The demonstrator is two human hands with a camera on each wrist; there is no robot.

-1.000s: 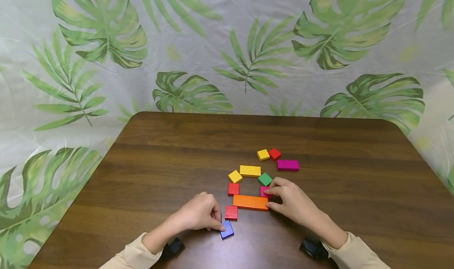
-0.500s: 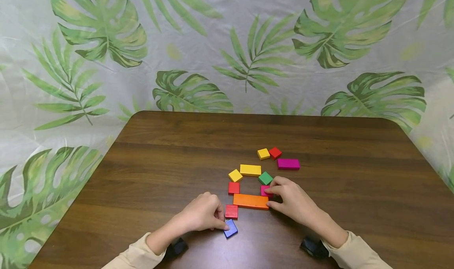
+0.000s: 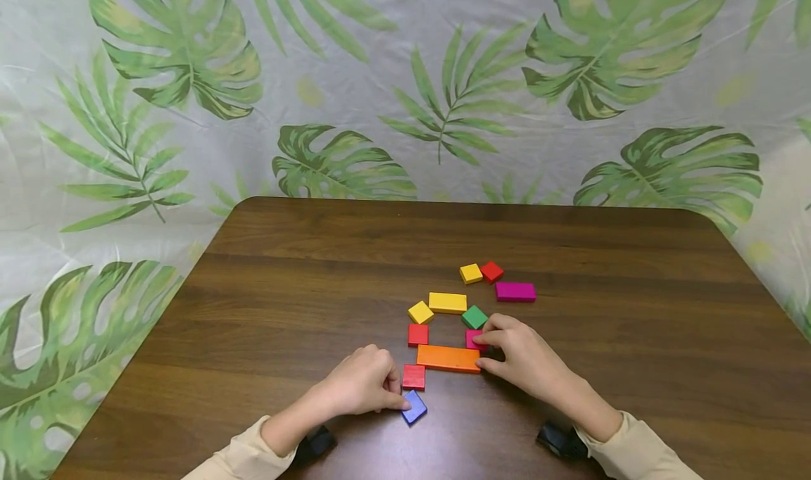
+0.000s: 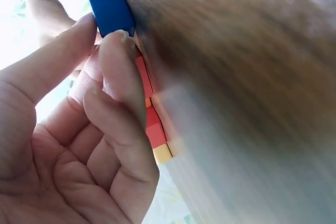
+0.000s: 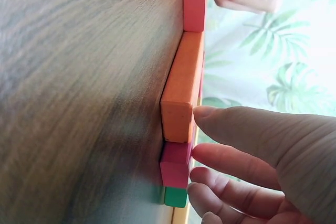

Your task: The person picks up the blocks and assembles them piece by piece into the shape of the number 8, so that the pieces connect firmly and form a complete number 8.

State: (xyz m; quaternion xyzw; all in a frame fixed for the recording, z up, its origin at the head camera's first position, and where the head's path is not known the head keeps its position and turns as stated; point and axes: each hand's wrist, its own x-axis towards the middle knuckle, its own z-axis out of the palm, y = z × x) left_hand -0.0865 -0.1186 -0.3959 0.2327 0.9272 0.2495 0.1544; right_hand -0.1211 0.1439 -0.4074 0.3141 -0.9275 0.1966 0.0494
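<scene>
My left hand (image 3: pixel 360 380) pinches a square blue block (image 3: pixel 415 408) by its left corner, thumb on top in the head view. In the left wrist view, thumb and finger meet at one end of the blue block (image 4: pixel 110 4). Just beyond it lies a red block (image 3: pixel 414 377), under the left end of a long orange block (image 3: pixel 447 358). My right hand (image 3: pixel 526 357) rests its thumb at the orange block's right end. Its fingertips touch a pink block (image 3: pixel 472 338), partly hidden by them; the right wrist view has the pink block (image 5: pixel 176 164) beside the orange one.
Farther up stand another red block (image 3: pixel 418 335), a tilted yellow square (image 3: pixel 421 312), a yellow bar (image 3: pixel 447 302) and a green block (image 3: pixel 474 317), forming a ring. Behind, a yellow square (image 3: pixel 471 274), a red square (image 3: pixel 491 272) and a purple bar (image 3: pixel 515 292) lie on the wooden table (image 3: pixel 304 269).
My left hand has slid the blue block a short way to the right, turning it a little, so it sits under the red block. My right hand has stayed in place.
</scene>
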